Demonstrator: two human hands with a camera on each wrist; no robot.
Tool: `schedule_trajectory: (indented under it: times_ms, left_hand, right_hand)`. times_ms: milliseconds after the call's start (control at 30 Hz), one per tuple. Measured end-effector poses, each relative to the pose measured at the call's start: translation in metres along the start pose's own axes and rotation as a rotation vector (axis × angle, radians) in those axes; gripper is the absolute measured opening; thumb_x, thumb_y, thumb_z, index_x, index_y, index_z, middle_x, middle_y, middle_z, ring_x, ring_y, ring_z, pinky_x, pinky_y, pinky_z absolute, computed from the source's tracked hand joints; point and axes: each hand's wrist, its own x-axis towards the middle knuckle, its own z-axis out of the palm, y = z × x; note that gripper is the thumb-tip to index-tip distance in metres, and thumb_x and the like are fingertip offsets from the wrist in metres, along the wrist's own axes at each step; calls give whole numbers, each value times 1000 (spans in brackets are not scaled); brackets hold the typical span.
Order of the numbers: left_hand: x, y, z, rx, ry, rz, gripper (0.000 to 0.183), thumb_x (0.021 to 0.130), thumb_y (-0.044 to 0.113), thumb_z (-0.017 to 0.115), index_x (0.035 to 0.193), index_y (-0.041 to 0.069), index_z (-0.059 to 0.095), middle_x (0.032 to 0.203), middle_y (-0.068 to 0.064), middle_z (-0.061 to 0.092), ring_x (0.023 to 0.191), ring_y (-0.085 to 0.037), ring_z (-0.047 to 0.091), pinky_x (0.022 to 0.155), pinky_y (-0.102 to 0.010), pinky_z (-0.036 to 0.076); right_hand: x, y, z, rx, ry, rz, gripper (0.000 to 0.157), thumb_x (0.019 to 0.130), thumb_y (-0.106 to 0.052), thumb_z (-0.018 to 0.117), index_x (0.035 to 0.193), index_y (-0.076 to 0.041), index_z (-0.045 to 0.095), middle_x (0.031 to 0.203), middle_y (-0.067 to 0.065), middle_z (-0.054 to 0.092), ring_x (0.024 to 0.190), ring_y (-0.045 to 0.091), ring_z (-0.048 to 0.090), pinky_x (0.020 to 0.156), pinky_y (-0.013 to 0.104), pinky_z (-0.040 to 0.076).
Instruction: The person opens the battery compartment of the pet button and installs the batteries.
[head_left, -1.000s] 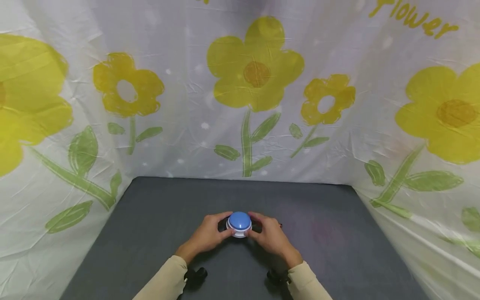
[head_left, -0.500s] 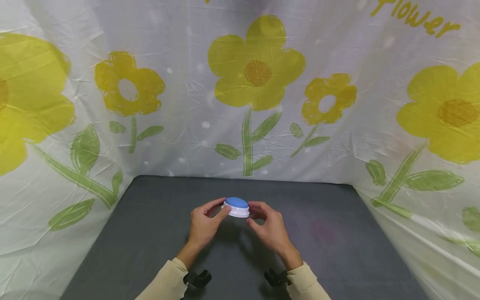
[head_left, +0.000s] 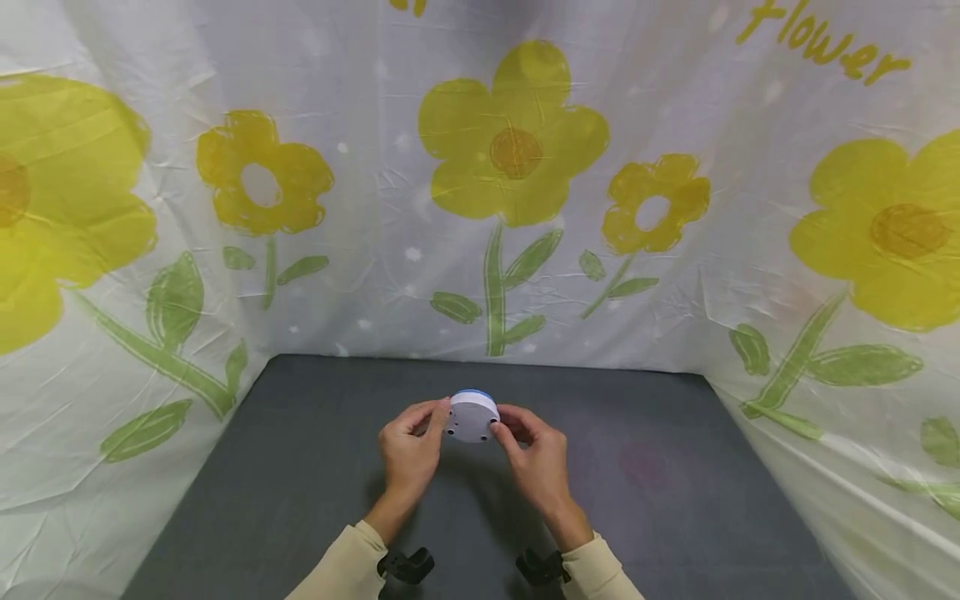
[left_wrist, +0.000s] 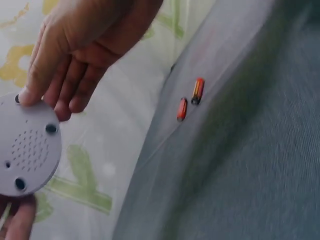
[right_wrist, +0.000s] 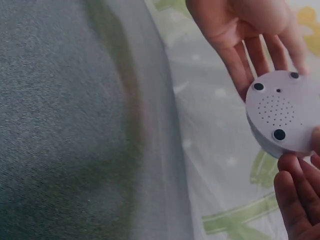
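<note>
A round white push button (head_left: pixel 472 421) with a blue top is held up above the dark table, tilted so its underside faces me. My left hand (head_left: pixel 408 450) pinches its left edge between thumb and fingers. On the opposite edge, my right hand (head_left: pixel 542 458) grips it with the thumb against the underside. In the right wrist view the button's base (right_wrist: pixel 277 112) shows a patch of small speaker holes, dark round feet and a small screw hole. Two small red-and-black batteries (left_wrist: pixel 198 91) lie on the table in the left wrist view, apart from the hands.
The dark grey table (head_left: pixel 360 392) is bordered by a white curtain (head_left: pixel 375 275) printed with yellow flowers, at the back and both sides. Black wrist mounts (head_left: pixel 408 567) sit below the hands near the beige sleeves (head_left: pixel 341 562).
Both hands have lifted the button from near the table and tipped it, so the blue top has turned away and the underside shows. The right thumb now touches the base.
</note>
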Motion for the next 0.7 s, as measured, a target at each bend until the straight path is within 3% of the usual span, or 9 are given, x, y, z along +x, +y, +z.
schedule_trajectory:
  times_ms: [133,367,500,700]
  left_hand:
    - [3,4,-6,26,-128,14,18,95,8,83,112,9,87,110,-6,83,100,-16,79,82,-16,62]
    - [11,6,-17,44,-294,-71,27,92,4,83,118,7,84,111,-10,83,101,-22,80,87,-29,66]
    - [14,6,-22,48,-364,-168,28,92,4,83,120,4,83,110,-12,83,97,-22,79,84,-26,64]
    - [14,4,-25,-81,-406,-379,27,94,1,79,120,-5,79,110,-20,80,94,-22,78,79,-36,69]
  right_hand:
    - [3,-2,-3,0,25,11,27,95,-12,86,122,-11,83,110,3,84,86,13,80,80,28,67]
    - [9,-5,-7,-17,-26,77,25,95,-11,85,120,-9,84,106,4,85,86,13,80,77,25,65]
    - [9,-6,-6,0,-74,160,22,96,-12,84,118,-10,85,104,4,85,86,11,80,75,22,64]
    - [5,-2,0,28,-134,258,20,97,-12,81,116,-6,85,99,9,84,80,12,78,70,19,63]
